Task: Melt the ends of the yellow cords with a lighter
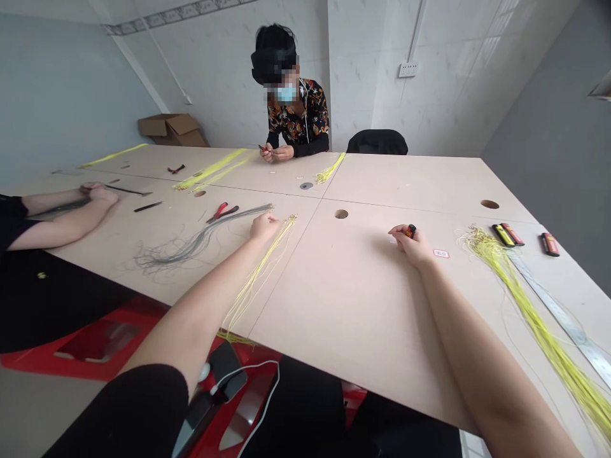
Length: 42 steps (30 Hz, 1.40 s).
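Observation:
My left hand is closed low over the table, its fingertips turned away from me. It lies between the tied end of a grey cord bundle and the gold-tipped end of a yellow cord bundle. Whatever it may hold is hidden. Off to the right, my right hand is wrapped round a small dark lighter with an orange mark. A small white label with a red border lies beside that hand. Red-and-black pliers rest behind the grey cords.
Yellow cords, a steel ruler and several lighters lie at right. A co-worker sits opposite with red-handled pliers. Another person's hands work at left. The table has round holes.

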Motion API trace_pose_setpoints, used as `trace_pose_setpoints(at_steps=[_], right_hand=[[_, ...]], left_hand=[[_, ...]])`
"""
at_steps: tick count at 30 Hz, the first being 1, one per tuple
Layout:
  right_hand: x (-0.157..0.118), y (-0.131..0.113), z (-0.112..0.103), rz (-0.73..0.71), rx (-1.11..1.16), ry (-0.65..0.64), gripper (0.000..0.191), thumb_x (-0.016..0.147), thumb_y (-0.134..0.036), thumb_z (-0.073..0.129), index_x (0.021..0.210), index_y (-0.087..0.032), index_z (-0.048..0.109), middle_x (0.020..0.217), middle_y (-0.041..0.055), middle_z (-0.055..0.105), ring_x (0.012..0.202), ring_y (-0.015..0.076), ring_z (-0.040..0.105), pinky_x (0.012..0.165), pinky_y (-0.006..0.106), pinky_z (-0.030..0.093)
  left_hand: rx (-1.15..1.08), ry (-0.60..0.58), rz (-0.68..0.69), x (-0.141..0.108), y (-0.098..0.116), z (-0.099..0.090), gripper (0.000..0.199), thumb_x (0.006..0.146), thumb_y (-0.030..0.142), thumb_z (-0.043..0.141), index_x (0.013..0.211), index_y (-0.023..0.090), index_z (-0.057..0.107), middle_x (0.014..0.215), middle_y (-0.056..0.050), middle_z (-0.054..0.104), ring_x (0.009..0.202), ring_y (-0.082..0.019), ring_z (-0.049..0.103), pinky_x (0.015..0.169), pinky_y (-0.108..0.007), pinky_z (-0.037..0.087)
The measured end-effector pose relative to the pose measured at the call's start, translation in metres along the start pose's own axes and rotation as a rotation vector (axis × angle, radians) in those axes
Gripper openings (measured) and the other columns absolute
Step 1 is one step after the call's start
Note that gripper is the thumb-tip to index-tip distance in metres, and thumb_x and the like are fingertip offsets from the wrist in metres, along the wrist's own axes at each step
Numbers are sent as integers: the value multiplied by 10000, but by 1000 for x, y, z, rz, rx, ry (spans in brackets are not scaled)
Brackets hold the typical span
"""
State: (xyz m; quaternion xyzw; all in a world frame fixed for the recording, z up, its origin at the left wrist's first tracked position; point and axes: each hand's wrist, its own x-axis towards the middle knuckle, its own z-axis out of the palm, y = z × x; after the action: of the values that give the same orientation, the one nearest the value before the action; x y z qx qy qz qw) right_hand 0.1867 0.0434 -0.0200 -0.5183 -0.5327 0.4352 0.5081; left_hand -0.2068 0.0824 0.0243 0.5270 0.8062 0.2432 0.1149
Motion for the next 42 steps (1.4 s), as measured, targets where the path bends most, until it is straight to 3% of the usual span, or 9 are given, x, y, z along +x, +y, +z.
trace_pose_setpoints(at_steps=[8, 14, 20, 27, 33, 42], right_hand=[[3, 6, -2, -6, -9, -21, 191, 667, -361, 622, 750, -196, 575, 482, -70, 294, 450, 83, 279, 447, 241, 206], [2, 3, -2, -24, -14, -30, 184, 677, -364, 614, 745, -196, 582, 490, -63, 310, 459, 90, 295, 455, 246, 216], [1, 0, -1, -21, -7, -29, 173, 671, -361, 606, 729, -199, 585, 514, -53, 330, 480, 94, 313, 472, 251, 222], [-1, -7, 1, -6, -8, -27, 160, 654, -344, 584, 718, -198, 584, 515, -49, 350, 488, 96, 313, 492, 257, 227], [2, -2, 0, 5, -18, -29, 172, 665, -351, 597, 743, -197, 596, 517, -53, 341, 495, 98, 324, 518, 266, 265], [-2, -11, 1, 20, -30, -46, 179, 673, -343, 578, 757, -186, 597, 515, -56, 339, 501, 98, 323, 524, 269, 264]], left_hand=[[51, -34, -78, -9, 13, 4, 249, 670, 412, 691, 816, 210, 695, 969, -28, 723, 896, -205, 649, 740, -261, 463], [105, 64, -25, -11, 16, 9, 206, 702, 391, 681, 822, 225, 706, 953, -32, 729, 877, -214, 656, 718, -274, 473], [270, 48, 18, -4, 14, 17, 254, 777, 438, 600, 807, 210, 709, 889, -67, 723, 878, -250, 653, 683, -297, 467], [460, 8, 122, -3, 22, 13, 306, 847, 373, 486, 930, 169, 698, 1052, -156, 685, 990, -318, 631, 773, -362, 485], [422, 37, 108, 1, 28, -1, 278, 868, 306, 455, 954, 143, 663, 1078, -174, 659, 1012, -319, 619, 831, -389, 463], [228, 221, 190, 3, 31, -9, 213, 904, 302, 415, 954, 176, 579, 1128, -128, 620, 1017, -265, 586, 820, -331, 423]])
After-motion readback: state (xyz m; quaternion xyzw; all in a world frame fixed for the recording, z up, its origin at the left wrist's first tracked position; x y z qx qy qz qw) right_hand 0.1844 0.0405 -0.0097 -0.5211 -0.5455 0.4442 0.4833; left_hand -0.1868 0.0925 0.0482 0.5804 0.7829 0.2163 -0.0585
